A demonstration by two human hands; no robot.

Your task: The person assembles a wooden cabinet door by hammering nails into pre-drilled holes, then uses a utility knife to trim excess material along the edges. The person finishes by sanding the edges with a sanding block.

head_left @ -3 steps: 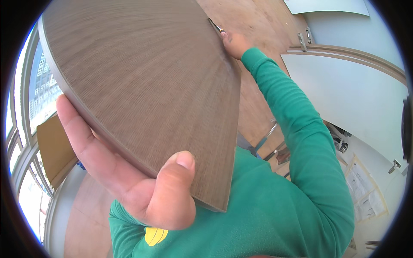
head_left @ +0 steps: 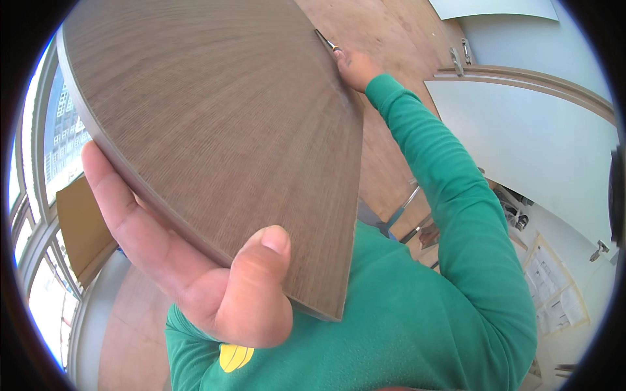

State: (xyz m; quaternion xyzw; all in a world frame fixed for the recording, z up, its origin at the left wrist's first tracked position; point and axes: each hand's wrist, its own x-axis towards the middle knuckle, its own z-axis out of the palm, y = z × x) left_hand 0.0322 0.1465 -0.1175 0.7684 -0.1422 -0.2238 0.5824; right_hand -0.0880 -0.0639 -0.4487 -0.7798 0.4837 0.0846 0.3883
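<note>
The left hand (head_left: pixel 189 274) clasps a broad, flat, brown wood-grain panel (head_left: pixel 222 143) in front of the green-clothed torso (head_left: pixel 417 313), thumb on its face and fingers along its left edge. The right hand (head_left: pixel 357 69) is closed around a slim, dark-tipped tool (head_left: pixel 326 39) beside the panel's far right edge.

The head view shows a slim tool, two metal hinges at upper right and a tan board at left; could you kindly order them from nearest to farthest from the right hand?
1. Slim tool: held in the right hand.
2. Two metal hinges: to that hand's right, taken as a pair.
3. Tan board: far left, across the wood-grain panel.
</note>
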